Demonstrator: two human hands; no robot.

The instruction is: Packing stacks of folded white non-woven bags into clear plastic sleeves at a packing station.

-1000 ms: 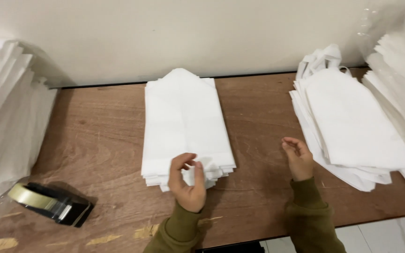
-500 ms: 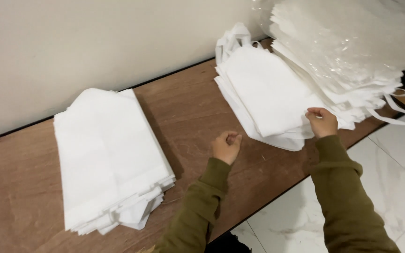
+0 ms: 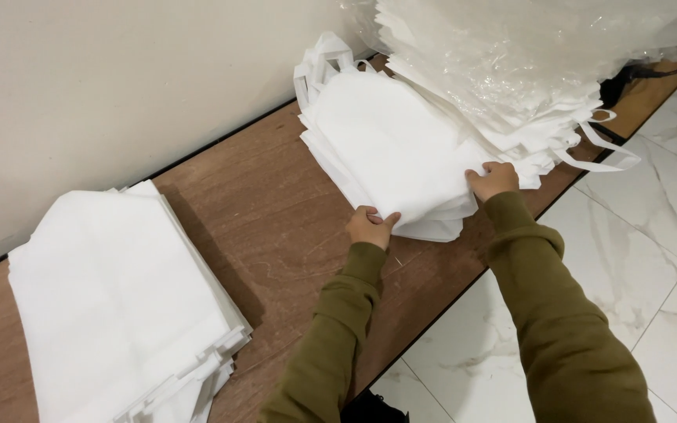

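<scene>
Near the desk's front edge, the left hand (image 3: 370, 227) and right hand (image 3: 494, 180) each pinch the near edge of the top white bag (image 3: 389, 145), fingers grasping fabric. Lifting both corners evenly would peel one bag cleanly. Half a second ago the left hand hovered clenched, off the stack. Farther left sits the folded pile (image 3: 115, 298).

Both arms wear long olive-green sleeves of soft knit fabric, loosely creased, each ending in a ribbed cuff at the wrist. The left hand (image 3: 368, 227) and right hand (image 3: 494, 180) are bare.
</scene>
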